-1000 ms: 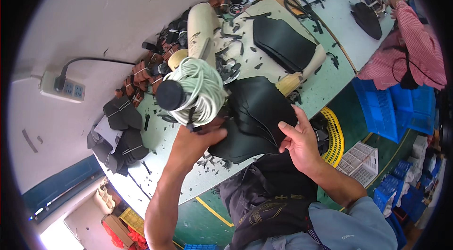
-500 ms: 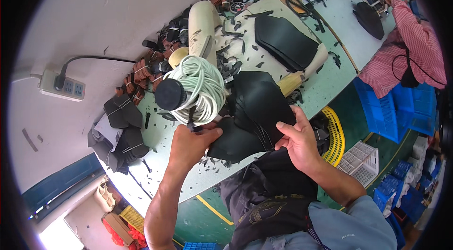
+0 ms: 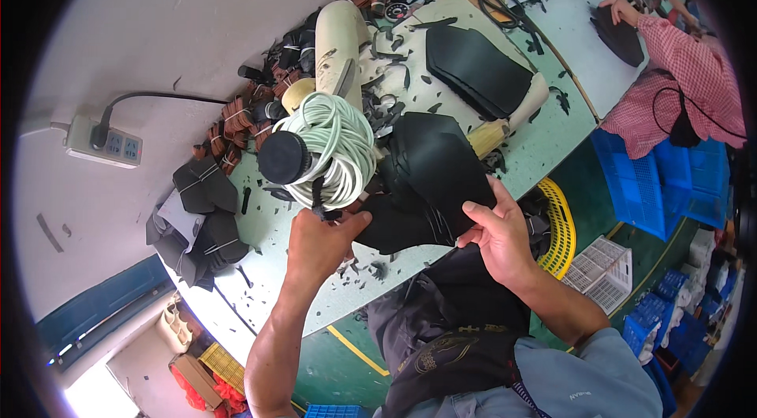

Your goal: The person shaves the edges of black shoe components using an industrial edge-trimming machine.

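A fanned stack of thin black sheet pieces, leather-like and smooth, lies at the near edge of the bench. My right hand grips its right edge, thumb on top and fingers below. At its lower left, my left hand pinches a black piece between thumb and fingers; part of that hand is hidden behind a coil of pale green cord. Beside the coil sits a round black knob. Farther back, another neat stack of black pieces rests on a pale board.
Scissors lie at the back, and black offcuts litter the bench. Bundled dark pieces stand left, below a power strip. A yellow basket is at my right. A co-worker's hand touches dark pieces.
The black piece in my left hand has slid right and up under the stack, so less of it shows. The co-worker's hand has come down onto the dark pieces.
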Demonstrator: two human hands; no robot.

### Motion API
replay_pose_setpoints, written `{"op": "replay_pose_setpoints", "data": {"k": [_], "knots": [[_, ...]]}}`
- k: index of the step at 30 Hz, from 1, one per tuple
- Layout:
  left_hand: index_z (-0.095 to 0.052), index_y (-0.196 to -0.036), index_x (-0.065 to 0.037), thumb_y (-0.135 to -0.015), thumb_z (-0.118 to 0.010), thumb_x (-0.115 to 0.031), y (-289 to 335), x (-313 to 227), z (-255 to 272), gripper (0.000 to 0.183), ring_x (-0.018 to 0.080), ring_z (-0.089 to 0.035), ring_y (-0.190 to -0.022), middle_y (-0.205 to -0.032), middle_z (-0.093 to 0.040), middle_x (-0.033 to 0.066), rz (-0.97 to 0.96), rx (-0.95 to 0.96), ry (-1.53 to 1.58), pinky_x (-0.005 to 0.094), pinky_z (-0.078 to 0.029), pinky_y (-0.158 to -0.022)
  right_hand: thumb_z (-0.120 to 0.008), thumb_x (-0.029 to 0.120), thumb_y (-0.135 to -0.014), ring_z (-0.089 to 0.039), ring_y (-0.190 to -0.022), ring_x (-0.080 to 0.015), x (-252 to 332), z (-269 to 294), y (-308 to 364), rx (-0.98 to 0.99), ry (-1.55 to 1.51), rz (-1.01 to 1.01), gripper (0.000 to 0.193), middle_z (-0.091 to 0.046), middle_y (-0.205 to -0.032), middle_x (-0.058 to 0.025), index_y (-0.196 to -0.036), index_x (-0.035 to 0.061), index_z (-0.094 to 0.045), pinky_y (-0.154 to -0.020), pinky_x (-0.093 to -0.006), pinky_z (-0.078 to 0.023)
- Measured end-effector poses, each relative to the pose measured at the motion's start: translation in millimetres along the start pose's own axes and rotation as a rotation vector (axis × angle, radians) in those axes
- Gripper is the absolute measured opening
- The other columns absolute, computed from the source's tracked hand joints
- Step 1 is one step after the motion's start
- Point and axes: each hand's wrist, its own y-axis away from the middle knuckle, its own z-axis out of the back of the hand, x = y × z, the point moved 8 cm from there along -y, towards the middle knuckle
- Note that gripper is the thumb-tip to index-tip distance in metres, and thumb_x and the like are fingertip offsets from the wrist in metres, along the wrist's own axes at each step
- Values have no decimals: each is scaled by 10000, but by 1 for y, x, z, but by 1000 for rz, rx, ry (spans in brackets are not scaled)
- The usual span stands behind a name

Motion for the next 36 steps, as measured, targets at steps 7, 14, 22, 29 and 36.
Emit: {"op": "replay_pose_setpoints", "data": {"k": [7,14,22,29,36], "knots": [[-630,-894,16,-835,-705,-205,-7,-16,2,240,90,-525,-454,-654,-606,28,-7,-34,43,243,-404,-404,-600,153,-934,-627,-892,-109,5,-5,0,31,79,-4,411,-612,-1131,-51,-1304,29,-469,-554,-259,-563],[-635,-1071,75,-889,-659,-173,27,37,-42,308,124,-667,-759,-877,-699,118,-15,100,418,252,-528,-680,-587,121,-930,-621,-878,-114,9,18,4,22,211,30,378,-587,-1104,-63,-1264,24,-438,-545,-261,-567],[-383,-1319,63,-924,-613,-137,97,9,-102,499,254,-585,-1078,-1198,-583,193,-284,-51,564,352,-454,-933,-593,61,-896,-605,-1046,-312,-22,-28,78,431,873,351,779,-498,-1255,-238,-1486,-23,-91,-816,-349,-539],[-492,-1242,35,-854,-692,-106,100,55,-61,459,183,-595,-968,-1085,-641,127,-46,342,564,324,-483,-864,-657,264,-903,-589,-1008,-342,-32,-15,90,813,1328,262,673,-518,-1218,-218,-1421,1,-316,-833,-380,-510],[-486,-1303,21,-910,-643,-336,148,57,-101,553,233,-643,-891,-994,-664,161,-149,856,158,363,-493,-801,-556,391,-959,-599,-1081,-309,-62,-35,108,1095,889,-194,622,-475,-1331,-215,-1417,23,-354,-890,-370,-490]]}}
